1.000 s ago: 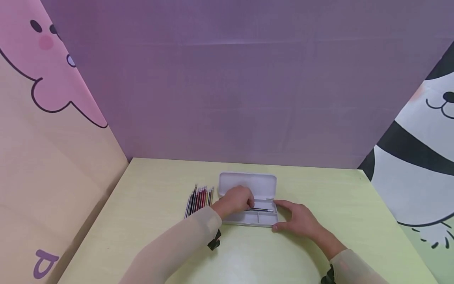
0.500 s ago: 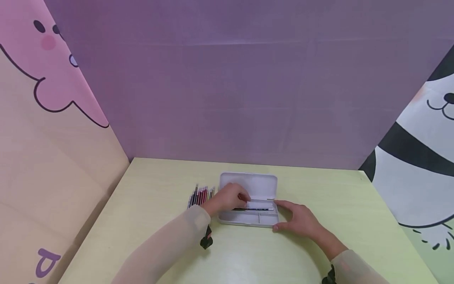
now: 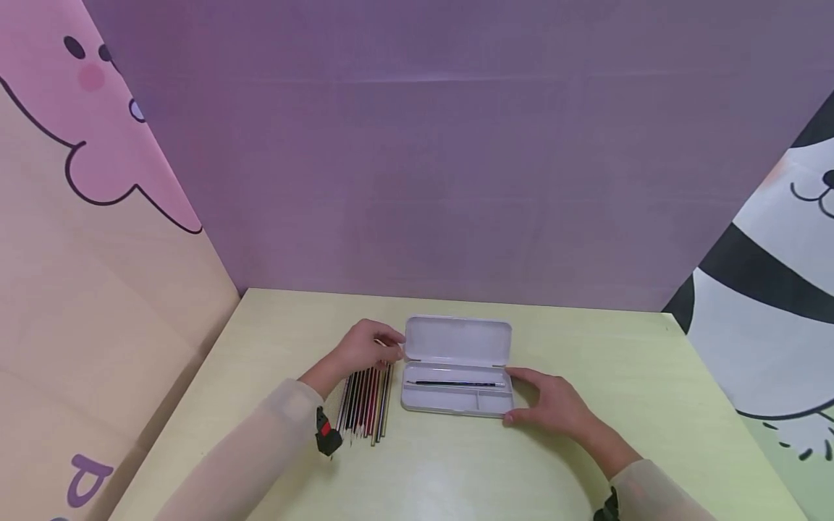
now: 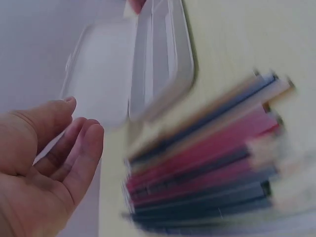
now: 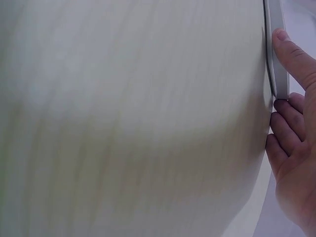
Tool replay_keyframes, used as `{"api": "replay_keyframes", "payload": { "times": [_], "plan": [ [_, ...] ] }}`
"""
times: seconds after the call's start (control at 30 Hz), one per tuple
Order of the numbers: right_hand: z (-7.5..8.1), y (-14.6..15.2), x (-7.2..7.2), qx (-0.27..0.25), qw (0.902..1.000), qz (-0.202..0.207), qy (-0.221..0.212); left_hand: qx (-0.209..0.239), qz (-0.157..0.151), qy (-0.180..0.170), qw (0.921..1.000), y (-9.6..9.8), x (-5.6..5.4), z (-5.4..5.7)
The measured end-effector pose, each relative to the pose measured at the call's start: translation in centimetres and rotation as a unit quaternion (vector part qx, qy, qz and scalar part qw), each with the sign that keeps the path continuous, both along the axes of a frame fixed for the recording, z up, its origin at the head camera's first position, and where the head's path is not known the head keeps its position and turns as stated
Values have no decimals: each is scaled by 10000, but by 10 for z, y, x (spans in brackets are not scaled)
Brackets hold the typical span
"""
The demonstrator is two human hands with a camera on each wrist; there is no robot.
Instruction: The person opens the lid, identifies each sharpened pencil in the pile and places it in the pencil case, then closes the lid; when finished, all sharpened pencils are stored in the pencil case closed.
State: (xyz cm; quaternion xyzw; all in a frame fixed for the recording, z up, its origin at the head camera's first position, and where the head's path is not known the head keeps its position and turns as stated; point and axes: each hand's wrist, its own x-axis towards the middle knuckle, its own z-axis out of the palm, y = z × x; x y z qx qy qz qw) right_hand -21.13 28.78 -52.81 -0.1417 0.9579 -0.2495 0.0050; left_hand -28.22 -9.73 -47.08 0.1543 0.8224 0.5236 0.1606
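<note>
A white pencil case (image 3: pixel 449 412) lies on the table with its lid (image 3: pixel 458 339) folded back. One dark pencil (image 3: pixel 454 383) with a pale end lies in its long rear compartment. To the left is a row of pencils (image 3: pixel 368 405) in black, red and gold tones, blurred in the left wrist view. My left hand (image 3: pixel 368 346) hovers over their far ends, beside the lid, with loosely bent fingers and nothing between them. My right hand (image 3: pixel 554 405) holds the case's right end, thumb at the front corner and index finger at the rear.
The pale wooden table (image 3: pixel 456 470) meets a purple wall panel (image 3: pixel 417 181) at the back. Printed side walls stand left and right, one with a pink cartoon figure (image 3: pixel 98 123). A dark wrist device (image 3: pixel 328 434) hangs at the left cuff.
My left hand has let go of the dark pencil in the case and moved left to the pencil row. The right hand stays at the case's right end.
</note>
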Motion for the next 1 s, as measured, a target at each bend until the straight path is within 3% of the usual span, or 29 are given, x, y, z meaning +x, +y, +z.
{"api": "replay_keyframes", "payload": {
  "times": [0.2, 0.37, 0.67, 1.0],
  "plan": [
    [-2, 2, 0, -22, 10000, 36, 60, 89, 823, -540, 9951, -45, 6, -16],
    [0, 2, -1, -50, 10000, 16, 11, 63, 1258, -841, 9885, -65, 9, -28],
    [0, 2, -1, -134, 9999, 18, -16, 163, 1527, -1124, 9817, -71, 14, -42],
    [-2, 4, -2, -114, 9999, -5, 44, -262, 1719, -721, 9821, -67, 14, -46]
  ]
}}
